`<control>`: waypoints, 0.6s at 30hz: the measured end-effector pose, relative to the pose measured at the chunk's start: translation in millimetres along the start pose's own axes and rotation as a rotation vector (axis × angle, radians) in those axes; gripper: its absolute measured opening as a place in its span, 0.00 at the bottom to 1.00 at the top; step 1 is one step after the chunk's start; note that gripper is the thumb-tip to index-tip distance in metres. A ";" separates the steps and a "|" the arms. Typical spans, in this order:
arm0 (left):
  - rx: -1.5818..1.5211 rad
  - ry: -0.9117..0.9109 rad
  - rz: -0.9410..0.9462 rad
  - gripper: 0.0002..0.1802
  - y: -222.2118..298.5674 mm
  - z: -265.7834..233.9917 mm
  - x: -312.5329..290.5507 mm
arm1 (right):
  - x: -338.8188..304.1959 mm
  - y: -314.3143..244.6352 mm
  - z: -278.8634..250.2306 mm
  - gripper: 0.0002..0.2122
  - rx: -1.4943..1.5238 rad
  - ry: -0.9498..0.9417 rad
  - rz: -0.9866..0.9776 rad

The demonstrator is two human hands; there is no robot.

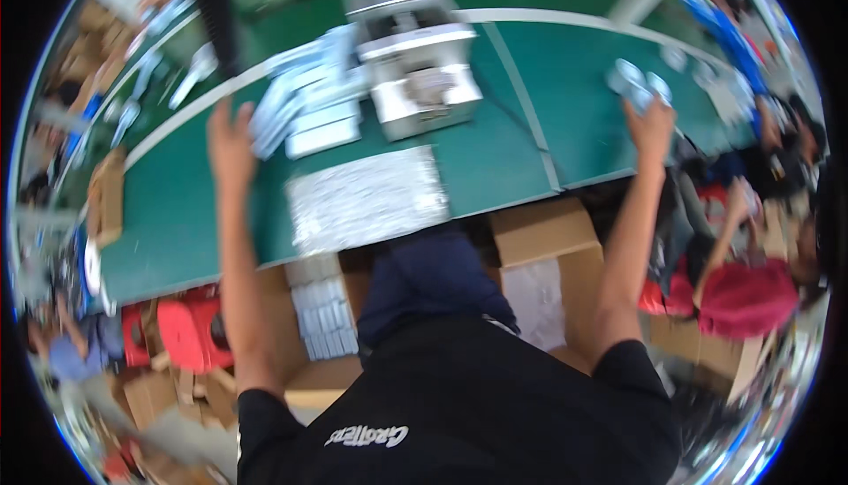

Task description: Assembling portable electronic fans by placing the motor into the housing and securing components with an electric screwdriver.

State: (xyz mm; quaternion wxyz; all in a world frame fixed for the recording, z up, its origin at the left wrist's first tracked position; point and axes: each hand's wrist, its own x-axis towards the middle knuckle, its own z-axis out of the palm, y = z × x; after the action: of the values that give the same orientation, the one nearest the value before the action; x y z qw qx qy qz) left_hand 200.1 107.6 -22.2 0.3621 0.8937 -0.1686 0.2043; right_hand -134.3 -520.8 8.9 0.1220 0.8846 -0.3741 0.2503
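The person's right hand [651, 127], at two o'clock from the view's centre, has its grip narrowed on two pale blue pieces [629, 77]; blur hides their exact kind. Their rounded ends reach well past the fingers, so a firm hold nearer the middle would probably keep them from splaying.

The left hand [231, 136], at ten o'clock, is just beside a pile of pale blue packets [325, 118] at eleven. Whether it touches them, and how wide its grip stands, cannot be told. Since the packets overlap at a slant, gentle pressure from the side seems safer than a push from above.

At twelve, close against the pile, stands a grey-white tabletop machine [424, 61]; the left wrist would do best to clear its casing. Nearer the person, a crinkled film sheet [367, 200] lies on the green bench [177, 229] and might slip under a resting forearm.

Below the bench edge are cardboard boxes, one at seven [347, 295], holding packets, and one at four [579, 295].
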 end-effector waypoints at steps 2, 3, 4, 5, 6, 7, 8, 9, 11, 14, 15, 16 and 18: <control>0.132 -0.030 0.204 0.23 53.5 -7.4 -39.9 | -12.4 12.1 38.4 0.36 0.021 0.188 -0.019; 0.132 -0.074 0.143 0.24 65.8 -11.2 -56.4 | -12.3 11.3 38.9 0.35 0.080 0.195 -0.018; 0.123 -0.125 0.091 0.25 70.6 -15.7 -66.6 | -13.0 9.5 38.2 0.35 0.131 0.198 -0.002; 0.150 -0.105 0.103 0.25 68.3 -23.0 -72.8 | -12.1 2.8 34.1 0.34 0.196 0.205 0.007; 0.170 -0.100 0.119 0.26 65.6 -27.8 -77.0 | -13.3 -1.9 27.3 0.33 0.247 0.204 0.024; 0.210 -0.061 0.153 0.25 66.9 -30.7 -76.9 | -13.0 -11.7 18.6 0.32 0.315 0.178 0.037; 0.224 -0.060 0.147 0.25 64.3 -34.8 -75.8 | -17.6 -21.9 11.6 0.32 0.328 0.171 0.033; 0.249 -0.056 0.121 0.23 62.8 -36.8 -72.8 | -22.8 -33.3 1.1 0.32 0.621 0.242 0.046; 0.314 -0.019 0.080 0.17 62.7 -36.6 -68.3 | -40.6 -69.5 -32.9 0.34 1.297 0.236 0.153; 0.348 -0.026 0.103 0.16 46.8 -33.7 -61.8 | -75.6 -133.1 -126.2 0.37 1.954 0.045 -0.022; 0.343 -0.030 0.108 0.16 43.8 -37.7 -61.8 | -85.4 -141.1 -129.5 0.39 2.194 -0.296 -0.348; 0.268 0.004 0.093 0.14 41.7 -47.3 -66.2 | -94.3 -151.8 -128.6 0.41 2.380 -0.670 -0.698; 0.198 0.030 0.070 0.13 52.3 -63.7 -79.8 | -106.7 -192.0 -144.7 0.39 2.241 -1.131 -1.229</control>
State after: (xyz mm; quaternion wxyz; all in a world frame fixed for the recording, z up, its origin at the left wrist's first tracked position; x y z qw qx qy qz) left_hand 92.5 129.8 10.8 0.2670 0.9156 -0.1734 0.2458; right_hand -109.8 -265.8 68.7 -0.7183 0.5108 0.4676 -0.0667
